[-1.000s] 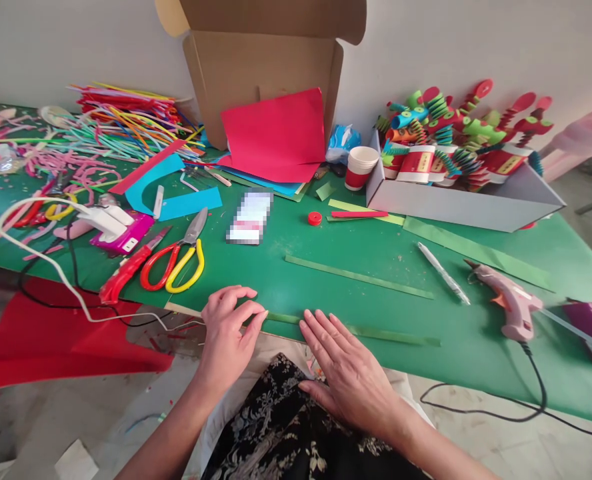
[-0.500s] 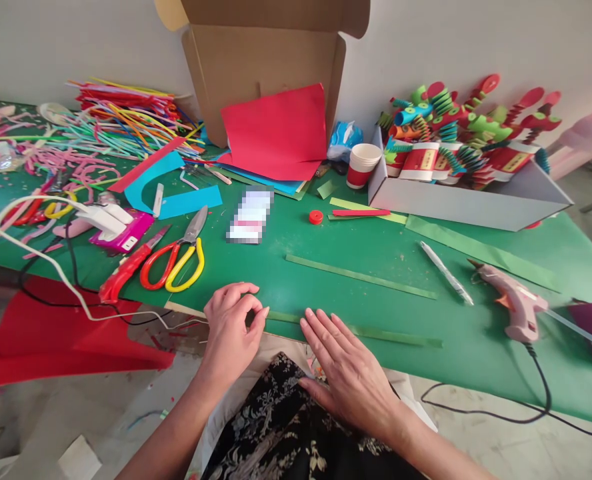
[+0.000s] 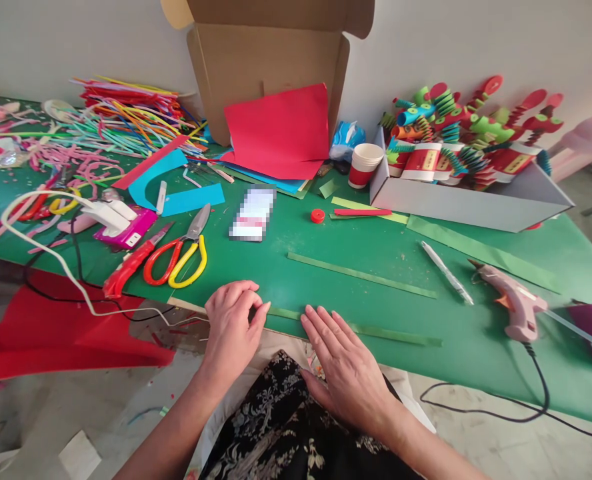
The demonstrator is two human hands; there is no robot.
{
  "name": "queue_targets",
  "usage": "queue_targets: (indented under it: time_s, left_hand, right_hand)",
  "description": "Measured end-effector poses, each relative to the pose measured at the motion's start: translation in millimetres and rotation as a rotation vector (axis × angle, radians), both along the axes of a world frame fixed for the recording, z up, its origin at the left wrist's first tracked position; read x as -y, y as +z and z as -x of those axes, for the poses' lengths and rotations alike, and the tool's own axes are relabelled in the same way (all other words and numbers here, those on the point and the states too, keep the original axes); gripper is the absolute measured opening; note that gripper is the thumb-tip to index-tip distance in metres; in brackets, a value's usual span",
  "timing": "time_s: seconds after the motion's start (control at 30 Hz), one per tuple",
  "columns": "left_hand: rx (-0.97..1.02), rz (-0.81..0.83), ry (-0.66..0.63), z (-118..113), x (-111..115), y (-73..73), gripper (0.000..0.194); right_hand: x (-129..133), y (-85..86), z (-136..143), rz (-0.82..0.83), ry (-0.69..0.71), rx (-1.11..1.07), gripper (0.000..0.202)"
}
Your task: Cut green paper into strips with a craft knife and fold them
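Strip [image 3: 396, 335], green, near table [image 3: 481, 360] edge; tear risk
Left hand [image 3: 232, 327] pinched on its end, right hand [image 3: 349, 363] flat across it; hard pull against that press could rip it

Left hand [image 3: 236, 320]: lower centre of frame, fingers curled, thumb and index fingertips drawn together. Right hand [image 3: 343, 363]: just right of it, palm down, four fingers extended toward upper left, thumb spread apart. Both bare forearms enter from the bottom edge, angled inward; hands apart, not touching.
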State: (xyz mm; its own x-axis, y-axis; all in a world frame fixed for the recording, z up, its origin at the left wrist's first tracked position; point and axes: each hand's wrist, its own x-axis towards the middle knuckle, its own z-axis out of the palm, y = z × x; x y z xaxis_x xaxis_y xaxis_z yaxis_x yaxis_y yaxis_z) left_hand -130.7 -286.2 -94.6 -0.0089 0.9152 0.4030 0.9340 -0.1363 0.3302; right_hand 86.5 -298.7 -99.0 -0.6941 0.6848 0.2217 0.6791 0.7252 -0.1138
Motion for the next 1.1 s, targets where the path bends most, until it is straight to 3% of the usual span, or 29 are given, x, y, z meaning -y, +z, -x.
queue_targets:
  time_s: [0.07, 0.13, 0.27, 0.47, 0.83, 1.1]
  left_hand:
    - [-0.045, -0.14, 0.009, -4.5, 10.4, 2.6, 0.013]
    - [-0.112, -0.259, -0.082, -14.8, 23.4, 2.8, 0.028]
    - [-0.229, -0.191, -0.346, -39.1, 40.5, -7.0, 0.042]
    - [-0.277, -0.111, -0.285, -40.7, 38.3, -20.2, 0.048]
    - [-0.26, -0.058, -0.237, -33.9, 40.2, -16.0, 0.049]
    - [-0.296, -0.047, -0.132, 2.8, 40.8, -9.6, 0.051]
  right_hand:
    - [0.1, 0.0, 0.8, 0.007, -0.004, -0.001, 0.062]
    - [0.2, -0.7, 0.9, 0.017, 0.004, -0.007, 0.063]
    - [0.6, -3.1, 0.3, 0.038, 0.007, -0.039, 0.068]
    - [0.8, -3.6, 0.0, 0.029, 0.008, -0.046, 0.067]
    - [-0.6, -2.2, -1.9, 0.043, 0.013, -0.036, 0.068]
    - [-0.1, -4.3, -1.8, 0.011, 0.01, -0.019, 0.067]
